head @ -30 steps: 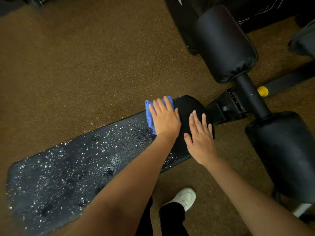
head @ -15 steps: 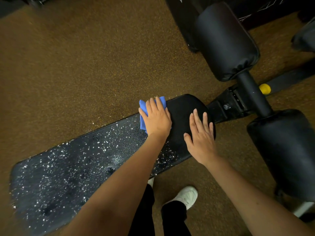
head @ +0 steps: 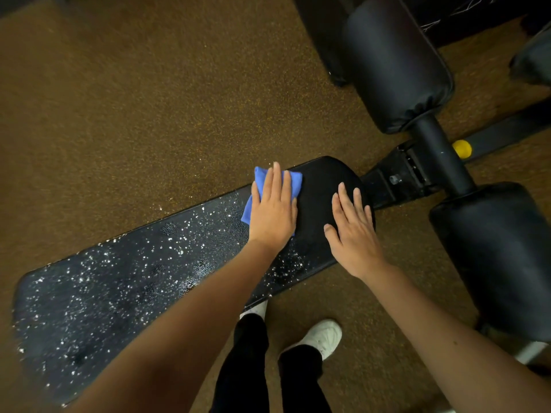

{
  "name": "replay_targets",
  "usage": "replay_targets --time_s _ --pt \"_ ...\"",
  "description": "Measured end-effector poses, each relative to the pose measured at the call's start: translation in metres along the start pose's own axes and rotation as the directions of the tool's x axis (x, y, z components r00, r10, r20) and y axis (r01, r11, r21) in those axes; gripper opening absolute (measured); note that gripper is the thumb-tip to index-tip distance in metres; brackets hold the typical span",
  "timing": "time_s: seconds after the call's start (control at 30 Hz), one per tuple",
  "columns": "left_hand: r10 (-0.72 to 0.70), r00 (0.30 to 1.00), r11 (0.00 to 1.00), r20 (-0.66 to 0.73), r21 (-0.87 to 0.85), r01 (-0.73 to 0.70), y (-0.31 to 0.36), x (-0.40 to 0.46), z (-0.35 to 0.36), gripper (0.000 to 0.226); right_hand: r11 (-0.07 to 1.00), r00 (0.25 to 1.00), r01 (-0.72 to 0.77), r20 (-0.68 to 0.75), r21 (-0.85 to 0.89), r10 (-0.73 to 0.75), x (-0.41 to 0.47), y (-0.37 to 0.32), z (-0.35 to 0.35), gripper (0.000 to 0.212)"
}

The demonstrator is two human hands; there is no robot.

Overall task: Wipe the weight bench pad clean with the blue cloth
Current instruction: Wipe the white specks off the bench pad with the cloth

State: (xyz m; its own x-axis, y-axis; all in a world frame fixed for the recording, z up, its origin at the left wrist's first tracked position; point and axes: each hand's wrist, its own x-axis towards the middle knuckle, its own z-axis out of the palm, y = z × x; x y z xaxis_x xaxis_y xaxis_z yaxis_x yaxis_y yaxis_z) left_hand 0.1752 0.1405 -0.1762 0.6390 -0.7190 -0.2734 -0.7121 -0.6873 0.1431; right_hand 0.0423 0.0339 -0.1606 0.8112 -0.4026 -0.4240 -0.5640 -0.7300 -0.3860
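One blue cloth [head: 293, 181] lies folded on the far edge of the single long black bench pad [head: 119, 287], a little past the centre of the view toward twelve o'clock, and pokes out beyond the fingertips and at the nine o'clock side of the hand that covers it. The left hand [head: 272, 210] lies flat on that cloth, fingers straight and close together, pressing it down onto the pad. At its three o'clock, just beside it but not touching, the right hand [head: 353, 231] rests flat on the bare rounded end of the pad with its fingers straight and slightly spread, holding nothing. The pad runs from that rounded end down toward eight o'clock; the end under the two hands looks plain black, while the long stretch toward eight o'clock is speckled with many white droplets. Off the rounded end, toward two o'clock, a black metal bracket [head: 399, 177] joins a bar carrying two black foam rollers [head: 396, 64], one at one o'clock and one at four o'clock, with one small yellow knob [head: 462, 149] beside the bar. At six o'clock two dark trouser legs and two white shoes [head: 320, 338] stand on the brown speckled floor [head: 134, 114].
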Motion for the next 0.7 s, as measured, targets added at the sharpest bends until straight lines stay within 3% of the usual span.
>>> replay_targets --time_s 0.1,0.2,0.27,0.43,0.57,0.7 --pt "0.239 0.971 0.965 0.013 0.103 -0.239 -0.008 -0.028 0.011 0.056 1.0 1.0 0.019 -0.002 -0.024 -0.019 -0.002 0.003 -0.002 0.063" --pt "0.337 0.941 0.931 0.021 0.146 -0.336 -0.021 -0.043 0.013 0.055 0.999 0.999 0.04 0.019 -0.037 -0.039 -0.004 0.005 -0.006 0.062" --pt "0.274 0.962 0.951 0.003 0.147 -0.271 -0.025 -0.034 0.009 0.054 0.999 0.999 0.04 0.034 -0.012 -0.039 -0.004 0.005 -0.008 0.062" --pt "-0.1 0.995 0.995 -0.004 -0.028 0.1 -0.01 0.02 -0.007 0.055 0.998 0.998 0.035 0.051 0.043 -0.037 -0.005 0.004 -0.011 0.061" --pt "0.037 0.999 0.999 -0.021 -0.016 -0.037 0.009 0.026 -0.005 0.051 0.997 0.998 0.044 0.052 0.064 -0.048 -0.004 0.005 -0.011 0.061" --pt "0.22 0.975 0.975 0.005 0.037 -0.22 -0.001 -0.022 0.007 0.054 0.997 0.997 0.045 0.056 0.069 -0.049 -0.004 0.006 -0.013 0.061"
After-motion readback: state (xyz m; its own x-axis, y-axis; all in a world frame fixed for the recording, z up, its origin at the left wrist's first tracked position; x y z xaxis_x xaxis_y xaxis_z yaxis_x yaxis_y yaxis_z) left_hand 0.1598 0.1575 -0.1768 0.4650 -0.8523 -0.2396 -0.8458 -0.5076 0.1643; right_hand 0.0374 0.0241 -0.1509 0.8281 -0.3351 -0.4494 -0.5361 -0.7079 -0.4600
